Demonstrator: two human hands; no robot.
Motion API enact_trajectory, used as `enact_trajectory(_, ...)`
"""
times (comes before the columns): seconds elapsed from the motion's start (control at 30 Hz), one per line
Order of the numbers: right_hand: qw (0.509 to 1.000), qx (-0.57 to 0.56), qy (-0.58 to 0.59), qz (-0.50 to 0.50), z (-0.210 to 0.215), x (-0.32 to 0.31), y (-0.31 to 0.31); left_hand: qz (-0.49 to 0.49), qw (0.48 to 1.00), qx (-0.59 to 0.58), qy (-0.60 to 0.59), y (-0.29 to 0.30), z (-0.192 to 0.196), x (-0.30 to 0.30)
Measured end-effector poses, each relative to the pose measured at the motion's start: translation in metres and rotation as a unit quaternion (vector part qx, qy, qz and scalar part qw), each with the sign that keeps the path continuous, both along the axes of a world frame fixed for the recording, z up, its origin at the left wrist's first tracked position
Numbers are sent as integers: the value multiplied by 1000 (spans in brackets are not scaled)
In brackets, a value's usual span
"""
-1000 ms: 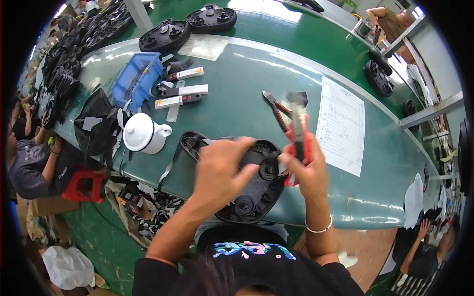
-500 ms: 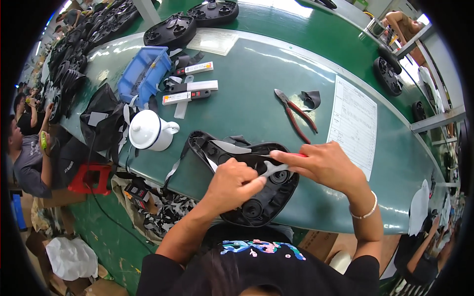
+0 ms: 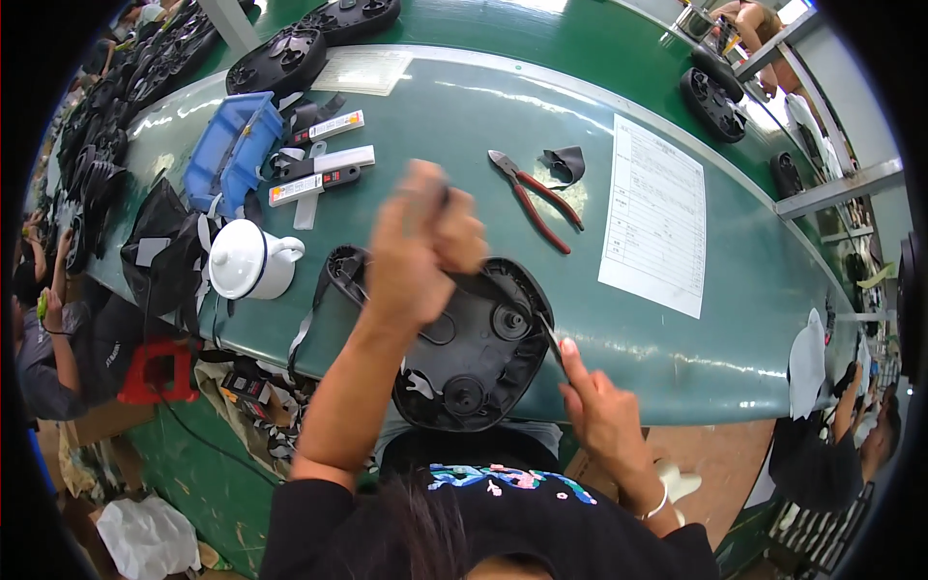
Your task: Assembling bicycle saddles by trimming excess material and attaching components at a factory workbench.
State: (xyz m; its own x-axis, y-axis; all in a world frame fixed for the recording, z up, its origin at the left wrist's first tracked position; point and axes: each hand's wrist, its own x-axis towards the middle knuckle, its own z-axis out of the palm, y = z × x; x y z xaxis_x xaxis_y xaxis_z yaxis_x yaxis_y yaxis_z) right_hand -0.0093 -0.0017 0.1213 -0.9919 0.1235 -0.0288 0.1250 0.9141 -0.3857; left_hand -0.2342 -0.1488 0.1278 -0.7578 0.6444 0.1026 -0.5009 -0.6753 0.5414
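A black moulded plastic part (image 3: 449,353) with round hubs and a raised rim rests at the table's front edge, before my body. My left hand (image 3: 416,256), smeared by motion, is raised over its upper left with fingers curled; something dark shows between them, too blurred to name. At the right side, my right hand (image 3: 601,411) grips a thin dark-bladed tool (image 3: 553,343). The blade meets the part's right rim, while the handle is hidden in the palm. A pale scrap (image 3: 418,385) lies in the part's lower left. Red-handled cutting pliers (image 3: 541,201) lie beyond the part.
A dark scrap (image 3: 564,165) and a printed sheet (image 3: 655,217) lie near the pliers. Leftward are a white lidded mug (image 3: 237,259), a blue bin (image 3: 230,155), and boxed blades (image 3: 314,187). Other black parts (image 3: 277,63) stand farther back. People work at both sides.
My left hand has risen away from the part. My right hand has dropped toward me along its right rim. The pale strip between my hands is no longer there. The view has shifted right.
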Motion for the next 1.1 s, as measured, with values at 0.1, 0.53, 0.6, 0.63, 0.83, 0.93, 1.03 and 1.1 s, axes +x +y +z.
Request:
enact_trajectory(0.1,999,-19,10,-32,9,8,-14,128,976,156,-76,-31,-3,-11)
enact_trajectory(0.53,996,44,-47,-69,13,-26,-20,334,684,-493,420,15,-26,-40)
enact_trajectory(0.6,990,64,-107,-63,28,-29,-18,219,727,-556,339,4,-17,-43)
enact_trajectory(0.63,996,61,-50,-47,30,-35,-7,173,833,-475,225,-1,-9,-35)
enact_trajectory(0.83,974,94,-72,192,51,-120,81,45,913,-381,135,-48,-5,40)
enact_trajectory(0.93,947,132,-65,285,59,-125,67,48,911,-290,291,-71,4,42)
enact_trajectory(1.03,956,159,-90,231,58,-96,72,128,920,-208,306,-94,13,10)
enact_trajectory(1.1,960,171,-136,176,54,-61,66,169,943,-118,262,-104,35,-8)
